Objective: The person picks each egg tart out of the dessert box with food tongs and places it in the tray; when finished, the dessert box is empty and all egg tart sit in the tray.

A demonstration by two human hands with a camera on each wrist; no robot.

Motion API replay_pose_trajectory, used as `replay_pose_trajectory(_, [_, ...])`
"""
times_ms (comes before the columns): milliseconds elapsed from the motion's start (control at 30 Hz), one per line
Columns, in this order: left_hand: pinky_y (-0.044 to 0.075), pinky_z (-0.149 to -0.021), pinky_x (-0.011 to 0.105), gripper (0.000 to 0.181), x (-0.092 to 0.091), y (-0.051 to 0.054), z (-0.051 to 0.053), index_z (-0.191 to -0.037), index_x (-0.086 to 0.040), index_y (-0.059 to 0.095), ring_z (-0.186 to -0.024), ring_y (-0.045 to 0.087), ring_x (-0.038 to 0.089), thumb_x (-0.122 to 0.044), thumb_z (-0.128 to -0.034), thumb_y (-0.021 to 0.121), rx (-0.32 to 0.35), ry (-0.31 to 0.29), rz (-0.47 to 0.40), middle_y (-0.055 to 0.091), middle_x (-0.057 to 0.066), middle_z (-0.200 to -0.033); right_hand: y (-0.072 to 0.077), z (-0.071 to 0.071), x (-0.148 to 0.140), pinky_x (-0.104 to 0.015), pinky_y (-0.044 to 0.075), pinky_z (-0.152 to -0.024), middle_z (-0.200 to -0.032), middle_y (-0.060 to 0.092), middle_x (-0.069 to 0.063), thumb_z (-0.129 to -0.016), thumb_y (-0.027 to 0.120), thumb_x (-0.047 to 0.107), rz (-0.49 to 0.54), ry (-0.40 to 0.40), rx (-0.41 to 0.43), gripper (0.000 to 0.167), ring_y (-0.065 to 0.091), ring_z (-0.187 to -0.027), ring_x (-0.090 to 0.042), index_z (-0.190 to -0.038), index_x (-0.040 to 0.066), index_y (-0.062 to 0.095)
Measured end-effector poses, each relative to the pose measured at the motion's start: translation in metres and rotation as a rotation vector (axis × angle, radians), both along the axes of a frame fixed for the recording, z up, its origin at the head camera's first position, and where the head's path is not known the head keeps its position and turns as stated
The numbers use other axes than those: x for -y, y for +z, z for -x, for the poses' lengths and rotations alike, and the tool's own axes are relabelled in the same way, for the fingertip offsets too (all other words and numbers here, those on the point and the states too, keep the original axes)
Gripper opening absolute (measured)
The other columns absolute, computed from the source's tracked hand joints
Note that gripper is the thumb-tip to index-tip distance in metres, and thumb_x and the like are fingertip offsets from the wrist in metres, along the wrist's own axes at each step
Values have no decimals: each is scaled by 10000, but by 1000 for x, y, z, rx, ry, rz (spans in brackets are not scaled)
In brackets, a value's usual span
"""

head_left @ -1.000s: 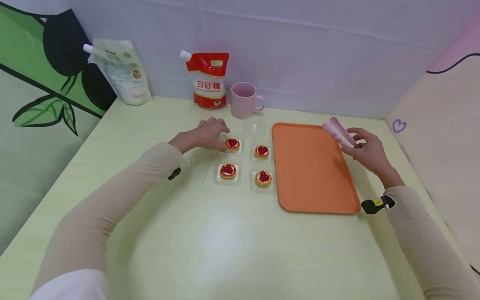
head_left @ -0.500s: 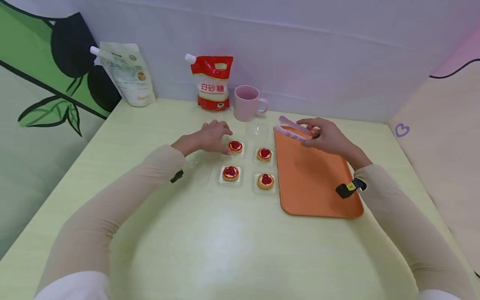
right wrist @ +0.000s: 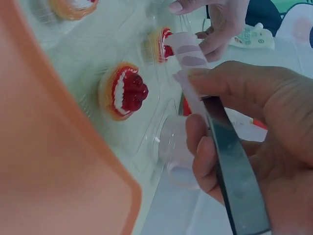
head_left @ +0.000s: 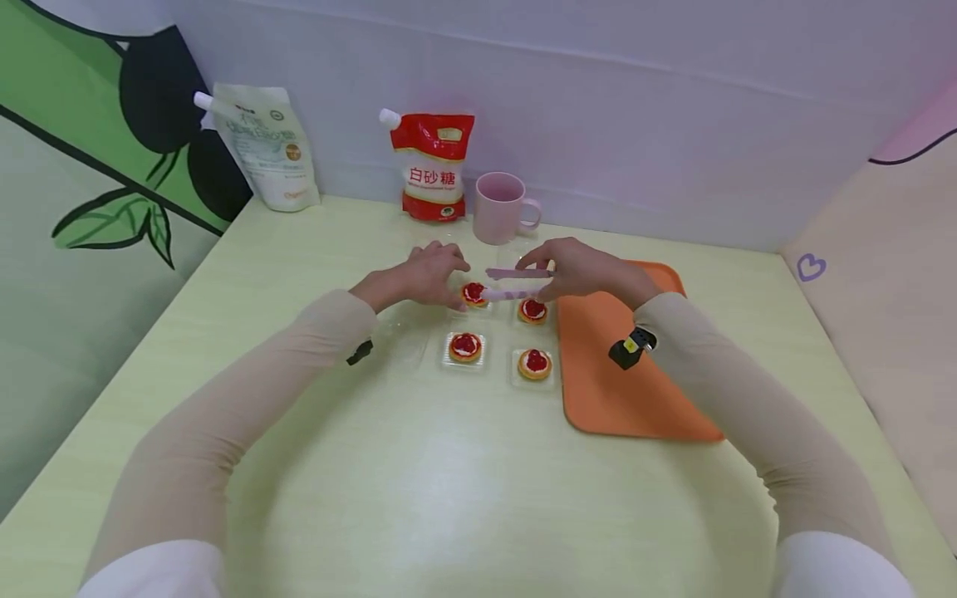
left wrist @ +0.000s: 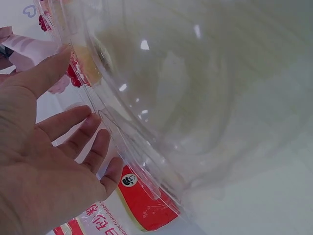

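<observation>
Near tarts (head_left: 466, 348), right grip (head_left: 580, 269) holds tongs (head_left: 512, 273)

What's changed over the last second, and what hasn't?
The right hand swung left, from the tray's right side to the tarts, carrying the pink-ended tongs; their tips are now by the rear-left tart. Nothing was visibly picked up or let go. Unchanged: the left hand beside that tart, the other three tarts, orange tray, mug and both bags.
</observation>
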State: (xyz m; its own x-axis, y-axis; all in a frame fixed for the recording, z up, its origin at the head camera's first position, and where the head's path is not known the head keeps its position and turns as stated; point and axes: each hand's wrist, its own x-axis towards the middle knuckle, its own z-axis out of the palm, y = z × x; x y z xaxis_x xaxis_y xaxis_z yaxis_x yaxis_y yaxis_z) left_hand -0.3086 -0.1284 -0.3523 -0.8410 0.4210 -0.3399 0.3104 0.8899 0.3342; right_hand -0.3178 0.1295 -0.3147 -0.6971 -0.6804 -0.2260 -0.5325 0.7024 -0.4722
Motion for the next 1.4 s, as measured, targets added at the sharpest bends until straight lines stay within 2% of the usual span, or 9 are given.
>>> replay_pose_trajectory(300, [287,-1125,528,691,-1,0,0,-1416,-86,551,-1328,374,308,-367,-836,800,5,17,-6,469,119,-1439,9,4,21,-357,489,-787,-1147,667,-199,-831,790,98,-146,9,34,480,553,-954,-285,-1294,97,664])
replay_pose_trajectory(400, [286,-1127,530,694,-1,0,0,-1417,-85,551,-1329,373,310,-371,-836,799,9,19,-5,467,120,-1440,11,5,26,-336,526,-760,-1165,667,-190,-837,784,92,-173,10,66,485,586,-925,-273,-1305,98,657])
replay_pose_trajectory(533, [275,-1131,544,695,-1,1,-1,-1416,-81,550,-1333,369,317,-374,-837,799,7,14,1,463,124,-1444,19,5,31,-370,579,-761,-1180,659,-168,-842,779,92,-199,7,132,501,622,-873,-265,-1324,102,643])
replay_pose_trajectory(667, [270,-1124,546,695,-2,2,0,-1411,-76,554,-1327,370,317,-377,-835,800,3,13,-3,463,124,-1442,25,4,35,-382,584,-764,-1196,645,-164,-848,773,97,-226,17,161,510,622,-876,-268,-1337,90,626])
replay_pose_trajectory(900, [259,-1127,556,701,-3,4,-1,-1412,-80,553,-1324,376,312,-376,-829,808,12,24,7,475,119,-1435,22,5,44,-366,579,-778,-1284,601,-190,-842,781,78,-225,14,146,531,619,-909,-281,-1345,69,609])
replay_pose_trajectory(1200, [275,-1110,552,693,-2,2,1,-1408,-75,556,-1315,382,312,-369,-833,806,-4,30,9,478,116,-1428,21,6,50,-348,572,-775,-1204,631,-156,-799,791,42,-304,19,86,563,613,-909,-271,-1332,81,613])
replay_pose_trajectory(1400, [276,-1114,550,692,-3,0,2,-1410,-82,557,-1318,381,307,-377,-834,804,0,29,9,477,111,-1434,34,2,44,-334,551,-658,-1034,638,-125,-833,764,89,-329,-23,56,406,609,-712,-229,-1212,42,627])
